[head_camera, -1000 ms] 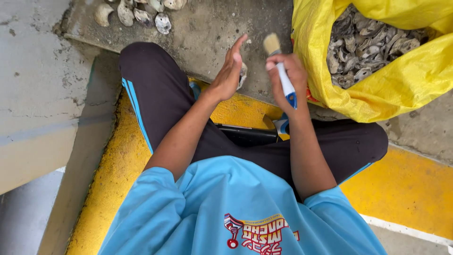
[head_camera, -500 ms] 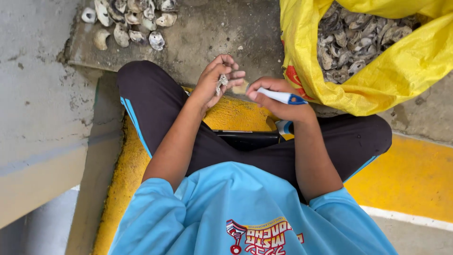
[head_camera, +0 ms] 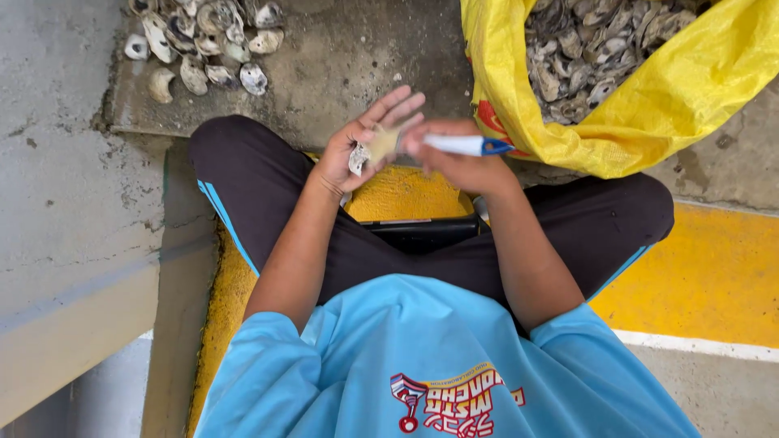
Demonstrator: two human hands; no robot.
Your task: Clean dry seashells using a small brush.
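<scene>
Pale shell (head_camera: 359, 156) rests cupped in our left hand (head_camera: 357, 146); right hand (head_camera: 454, 158) grips the brush (head_camera: 438, 144), mid-scrub. Next likely needs turning the shell.

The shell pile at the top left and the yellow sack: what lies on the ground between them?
In the head view, only bare stained concrete lies between the shell pile and the yellow sack; nothing stands there.
</scene>
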